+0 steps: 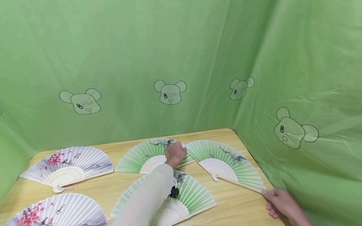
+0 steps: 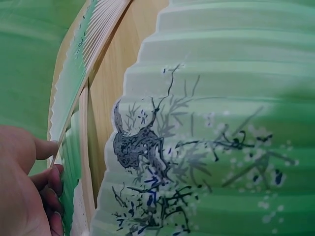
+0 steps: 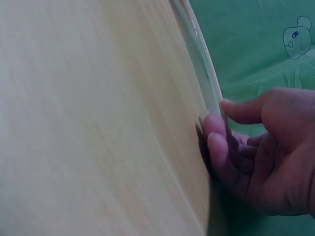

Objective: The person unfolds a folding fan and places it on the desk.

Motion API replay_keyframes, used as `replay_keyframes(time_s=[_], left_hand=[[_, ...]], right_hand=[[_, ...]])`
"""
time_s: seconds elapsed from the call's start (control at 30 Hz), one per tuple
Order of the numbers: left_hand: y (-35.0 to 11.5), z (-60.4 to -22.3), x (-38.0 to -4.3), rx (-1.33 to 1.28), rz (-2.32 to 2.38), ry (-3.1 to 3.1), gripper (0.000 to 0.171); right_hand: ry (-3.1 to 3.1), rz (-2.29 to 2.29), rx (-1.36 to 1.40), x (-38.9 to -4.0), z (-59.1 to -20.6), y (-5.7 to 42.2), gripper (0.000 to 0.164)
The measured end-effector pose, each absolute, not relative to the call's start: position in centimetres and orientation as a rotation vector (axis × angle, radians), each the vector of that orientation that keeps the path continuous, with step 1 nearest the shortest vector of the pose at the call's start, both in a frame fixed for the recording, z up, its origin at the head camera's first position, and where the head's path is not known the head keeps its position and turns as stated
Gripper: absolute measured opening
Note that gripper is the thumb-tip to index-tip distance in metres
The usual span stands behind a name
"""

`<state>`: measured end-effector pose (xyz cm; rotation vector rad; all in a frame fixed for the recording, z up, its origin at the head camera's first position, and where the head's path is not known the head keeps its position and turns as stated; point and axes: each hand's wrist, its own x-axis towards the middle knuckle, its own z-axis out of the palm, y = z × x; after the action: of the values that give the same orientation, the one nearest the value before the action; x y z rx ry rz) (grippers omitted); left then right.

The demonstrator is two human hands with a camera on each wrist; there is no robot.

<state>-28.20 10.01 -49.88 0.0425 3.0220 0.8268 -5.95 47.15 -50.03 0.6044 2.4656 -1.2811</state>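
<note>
A spread green folding fan (image 1: 206, 153) with a dark branch print lies at the table's right side. My right hand (image 1: 281, 202) pinches its right end at the table edge; in the right wrist view, thumb and fingertips meet on that thin fan edge (image 3: 210, 78). Over at the fan's other end is my left hand (image 1: 176, 152), and the left wrist view shows its thumb and fingers (image 2: 55, 187) pinching the fan's corner. Under this hand lies a second green fan (image 1: 133, 158), partly covered. A third green fan (image 1: 199, 193) is nearer, partly hidden by my left sleeve.
Two pale grey fans with red blossoms, a far one (image 1: 93, 158) and a near one (image 1: 76, 205), lie spread on the left of the wooden table (image 1: 234, 204). Green curtains (image 1: 127, 47) with bear heads enclose the back and sides. A small black object (image 1: 174, 192) shows beside my left sleeve.
</note>
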Motion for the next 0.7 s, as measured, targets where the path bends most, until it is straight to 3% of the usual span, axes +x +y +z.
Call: replay_keyframes(time_s=[0.7], left_hand=[[8.2,-49.8,-28.4,0.092,0.924,3.041,0.057]], right_hand=[[2.744,-0.688,0.575,-6.6,-48.2,46.2,0.06]])
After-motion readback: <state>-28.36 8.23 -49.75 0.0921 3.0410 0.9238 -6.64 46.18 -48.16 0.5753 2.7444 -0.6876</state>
